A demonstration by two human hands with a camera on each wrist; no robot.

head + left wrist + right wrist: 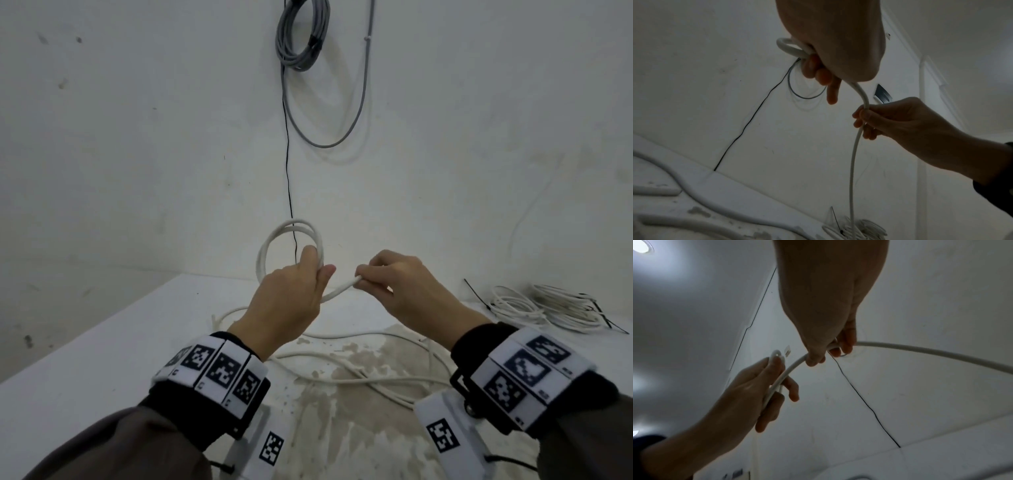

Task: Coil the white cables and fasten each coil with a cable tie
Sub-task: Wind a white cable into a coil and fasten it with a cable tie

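My left hand (291,294) grips the white cable's coil (291,246); my right hand (400,287) pinches the feeding strand, next looping it leftward.

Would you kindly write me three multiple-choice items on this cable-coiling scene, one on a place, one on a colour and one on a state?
1. Where do the finished coils lie?
A. on the table to the person's right
B. hung on the wall
C. on the floor

2. What colour is the coil hanging high on the wall?
A. red
B. grey
C. yellow

3. What is the left hand doing?
A. resting flat on the table
B. holding a cable tie
C. gripping the cable loops

Answers:
1 A, the finished coils sit on the table at right.
2 B, the hanging coil is grey.
3 C, the left hand grips the cable loops, while the right hand pinches the loose cable.
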